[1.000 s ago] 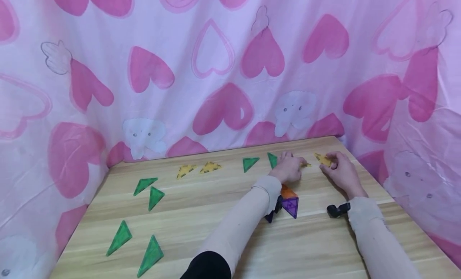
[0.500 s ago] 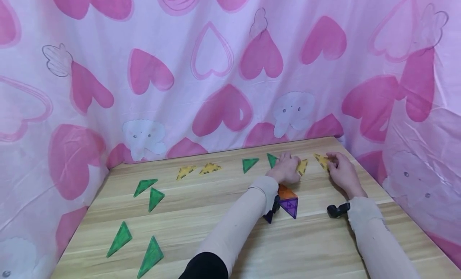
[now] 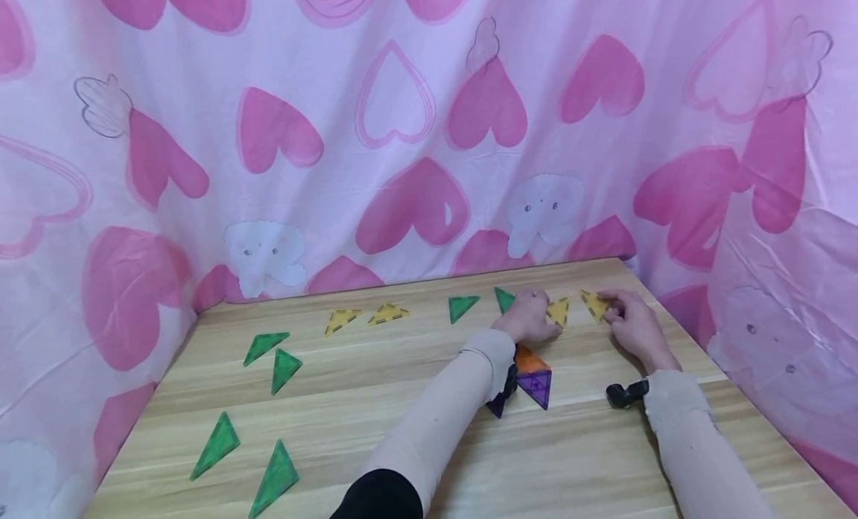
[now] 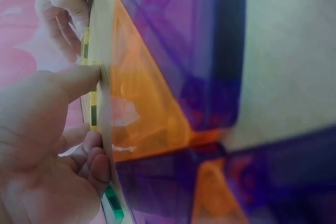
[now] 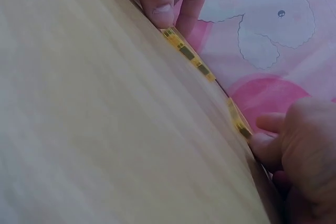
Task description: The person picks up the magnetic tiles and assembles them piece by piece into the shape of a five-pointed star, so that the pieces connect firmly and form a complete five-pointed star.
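Note:
At the far right of the table my left hand [image 3: 526, 318] pinches a yellow triangular magnetic tile [image 3: 558, 312] between thumb and fingers. In the left wrist view this yellow tile [image 4: 94, 109] shows edge-on between them. My right hand [image 3: 637, 327] pinches the end of a second yellow triangular tile [image 3: 593, 305], a short gap to the right. Both tiles lie on the wood, and the right wrist view shows the gap between the left tile [image 5: 188, 53] and the right one [image 5: 239, 120]. A green triangular tile [image 3: 504, 300] is partly covered by my left hand.
Below my left wrist lies a joined piece of orange [image 3: 532, 361] and purple [image 3: 536, 387] tiles, partly hidden. Two yellow tiles [image 3: 389, 314] and a green tile [image 3: 462, 307] lie along the back. Several green triangles [image 3: 276, 478] are spread at left. A pink curtain [image 3: 402, 132] surrounds the table [image 3: 375, 370].
The left yellow tile has turned and come out from under my left hand, showing more of its face. My right fingers have shifted slightly on the other yellow tile.

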Demonstrator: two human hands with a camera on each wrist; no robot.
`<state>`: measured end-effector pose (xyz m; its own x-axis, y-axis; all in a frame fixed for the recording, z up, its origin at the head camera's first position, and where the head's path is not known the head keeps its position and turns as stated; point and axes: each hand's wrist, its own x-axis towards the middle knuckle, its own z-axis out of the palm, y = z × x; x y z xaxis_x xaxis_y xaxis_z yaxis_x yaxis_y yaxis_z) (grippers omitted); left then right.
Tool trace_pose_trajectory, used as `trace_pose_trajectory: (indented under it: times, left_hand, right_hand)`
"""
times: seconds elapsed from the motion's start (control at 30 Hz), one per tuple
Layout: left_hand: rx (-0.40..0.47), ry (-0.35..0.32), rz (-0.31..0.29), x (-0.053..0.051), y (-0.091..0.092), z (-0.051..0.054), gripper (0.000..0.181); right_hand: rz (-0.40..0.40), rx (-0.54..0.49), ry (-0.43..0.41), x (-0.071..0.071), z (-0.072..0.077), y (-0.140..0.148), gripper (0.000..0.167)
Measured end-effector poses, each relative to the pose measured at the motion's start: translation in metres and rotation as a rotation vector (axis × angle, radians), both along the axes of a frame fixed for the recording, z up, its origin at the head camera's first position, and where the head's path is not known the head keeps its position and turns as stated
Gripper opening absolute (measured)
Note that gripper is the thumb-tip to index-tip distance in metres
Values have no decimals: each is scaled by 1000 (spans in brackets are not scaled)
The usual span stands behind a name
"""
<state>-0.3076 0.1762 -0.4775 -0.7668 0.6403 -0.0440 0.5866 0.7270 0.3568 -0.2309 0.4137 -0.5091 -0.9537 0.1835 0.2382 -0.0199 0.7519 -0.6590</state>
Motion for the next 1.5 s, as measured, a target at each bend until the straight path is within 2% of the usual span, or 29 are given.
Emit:
trace_pose_trajectory:
  times: [0.23,0.37,0.63,0.77,0.9,1.0,1.1,1.2,1.3,1.4,1.5]
  left_hand:
    - [1,6,36,5,-1,4,59]
    - [3,13,64,5,1,1,58]
    - [13,30,74,4,0,-2,60]
    - [18,17,64,5,-1,-1,62]
    - [14,-33,40,6,-7,4,67]
    - [60,-96,12,10,-14,14,73]
    - [168,-142,-9,15,-23,26,76]
    - [279,-140,-28,20,-33,38,72]
    - [351,-125,-39,26,-49,48,66]
    - [380,-130,-10,31,-81,50,62]
    - [396,-137,43,34,-112,47,63]
  right_hand:
    - [152,-75,-76,-3,2,-1,62]
    - [193,-93,-114,-6,3,-3,78]
    - [191,-30,-144,-11,4,-9,97]
    - [172,8,-121,-13,2,-10,97]
    - [169,-10,-107,-13,1,-12,93]
    - [171,-38,-111,-11,0,-13,90]
    - [162,-41,-106,-8,-2,-12,88]
    - [155,-34,-94,-6,-2,-10,87]
    - [153,-29,-95,-3,-1,-6,88]
    - [165,-36,-108,-5,-2,-10,88]
    - [159,-41,-116,-6,-2,-10,89]
